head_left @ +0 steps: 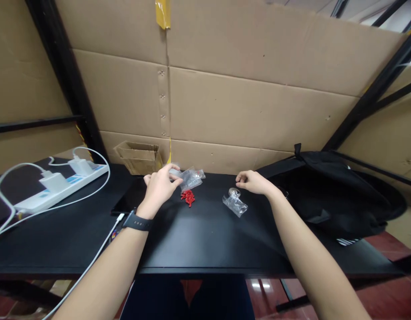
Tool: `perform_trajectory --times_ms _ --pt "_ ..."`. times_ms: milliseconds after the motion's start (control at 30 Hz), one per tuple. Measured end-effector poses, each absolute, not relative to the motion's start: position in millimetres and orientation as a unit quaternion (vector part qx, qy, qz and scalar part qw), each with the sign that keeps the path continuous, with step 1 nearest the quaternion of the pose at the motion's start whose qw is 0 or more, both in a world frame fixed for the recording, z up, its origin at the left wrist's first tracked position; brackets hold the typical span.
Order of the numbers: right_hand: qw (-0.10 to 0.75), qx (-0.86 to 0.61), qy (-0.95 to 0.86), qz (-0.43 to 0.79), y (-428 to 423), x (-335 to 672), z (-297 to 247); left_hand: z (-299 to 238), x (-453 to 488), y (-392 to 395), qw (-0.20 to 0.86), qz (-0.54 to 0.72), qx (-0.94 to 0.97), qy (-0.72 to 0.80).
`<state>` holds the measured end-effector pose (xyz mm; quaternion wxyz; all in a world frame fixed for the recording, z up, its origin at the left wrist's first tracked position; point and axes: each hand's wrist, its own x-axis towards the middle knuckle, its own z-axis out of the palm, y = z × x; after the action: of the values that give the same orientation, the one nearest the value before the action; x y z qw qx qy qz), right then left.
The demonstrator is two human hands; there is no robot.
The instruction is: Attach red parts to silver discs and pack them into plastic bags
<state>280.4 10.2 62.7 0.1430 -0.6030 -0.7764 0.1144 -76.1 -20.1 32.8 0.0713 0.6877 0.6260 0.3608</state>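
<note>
Clamps the left grip (159,186) on a clear bag (191,178) just above red pieces (188,197), hovers the right grip (254,182), closure unclear, beside a second bag (235,203) needing a careful pinch.

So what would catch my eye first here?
Likely the small heap of red pieces, bright on the black table, right beside the left hand, which pinches a clear plastic bag. The right hand lies by a second clear bag, and a black bag slumps at the table's right end.
</note>
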Motion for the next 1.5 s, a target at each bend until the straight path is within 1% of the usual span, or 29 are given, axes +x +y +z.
perform_trajectory --times_ms 67,167,300,400,500,600,667,733,833,933,1033,1233,1300,1433,1500 --pt "0.142 -0.603 -0.770 0.151 5.1 296.1 52.1 38.6 -62.7 -16.4 0.090 0.364 0.701 0.607" --pt "0.158 -0.589 -0.769 0.190 -1.2 310.4 38.1 44.1 -41.9 -4.4 0.087 0.360 0.726 0.579" --pt "0.199 -0.557 -0.787 0.174 -9.4 316.6 28.6 41.4 -16.0 22.3 0.075 0.347 0.759 0.545" --pt "0.203 -0.532 -0.809 0.148 -14.9 310.1 28.5 30.2 3.8 43.1 0.089 0.318 0.777 0.536" --pt "0.174 -0.489 -0.841 0.153 -22.1 293.7 31.0 17.1 18.4 57.2 0.117 0.288 0.797 0.517" --pt "0.115 -0.435 -0.876 0.175 -31.8 273.0 32.3 10.5 15.5 62.7 0.147 0.264 0.812 0.500" --pt "0.080 -0.426 -0.885 0.173 -38.1 260.6 31.5 11.1 1.3 62.2 0.157 0.267 0.816 0.488" --pt "0.055 -0.433 -0.884 0.167 -43.4 250.8 29.8 14.5 -19.4 58.9 0.153 0.272 0.820 0.480" --pt "0.028 -0.430 -0.888 0.160 -49.7 241.3 27.3 20.8 -50.3 49.7 0.119 0.255 0.832 0.478" --pt "0.020 -0.431 -0.894 0.119 -55.3 235.5 26.0 22.9 -67.8 38.8 0.081 0.233 0.829 0.501" --pt "0.023 -0.445 -0.892 0.075 -59.7 229.6 24.9 17.4 -69.8 27.7 0.050 0.237 0.816 0.525" --pt "0.016 -0.465 -0.885 -0.010 -56.7 215.7 19.4 8.4 -61.4 0.9 0.014 0.220 0.844 0.488" --pt "0.030 -0.463 -0.885 -0.027 -51.7 215.1 17.5 12.3 -59.9 -6.6 0.011 0.226 0.845 0.484" --pt "0.110 -0.465 -0.876 -0.067 -37.2 225.5 14.6 21.9 -55.3 -15.0 -0.002 0.241 0.837 0.491" --pt "0.135 -0.475 -0.864 -0.096 -27.7 233.1 12.0 23.3 -51.9 -16.1 0.005 0.243 0.837 0.491"
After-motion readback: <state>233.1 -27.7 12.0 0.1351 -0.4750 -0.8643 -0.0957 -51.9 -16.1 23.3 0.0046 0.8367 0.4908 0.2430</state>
